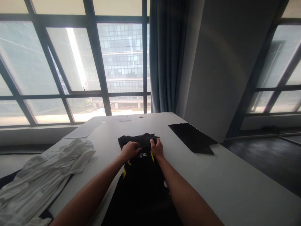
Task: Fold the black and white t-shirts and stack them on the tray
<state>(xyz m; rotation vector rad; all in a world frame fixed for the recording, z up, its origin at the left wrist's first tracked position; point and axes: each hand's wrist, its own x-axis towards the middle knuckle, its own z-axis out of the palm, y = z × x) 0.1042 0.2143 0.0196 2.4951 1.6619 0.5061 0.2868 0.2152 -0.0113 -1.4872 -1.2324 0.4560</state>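
I have both arms stretched forward over the white bench, and the black garment lies in front of me, along the middle of it. Its far edge is bunched and uneven, and its near part runs down between my forearms; it is too dark there to tell where it ends and my own clothing begins. White print shows on it between my wrists, with small yellow marks along both sides.

My left grip rests on the garment's left side, fingers bent inward over the fabric; I cannot tell whether they pinch it. My right grip is at the far right corner, thumb and fingers pinching the fabric near its edge. The two are near each other, apart, with black fabric between them.

To my left a crumpled white cloth spreads over the bench, with dark fabric showing from under it. Beyond it lies a white sheet of paper, and more thin papers sit by the far edge, near a small round disc. To my right, well apart from the garment, is a flat black piece. A blue-grey curtain hangs beyond the bench, beside tall windows.
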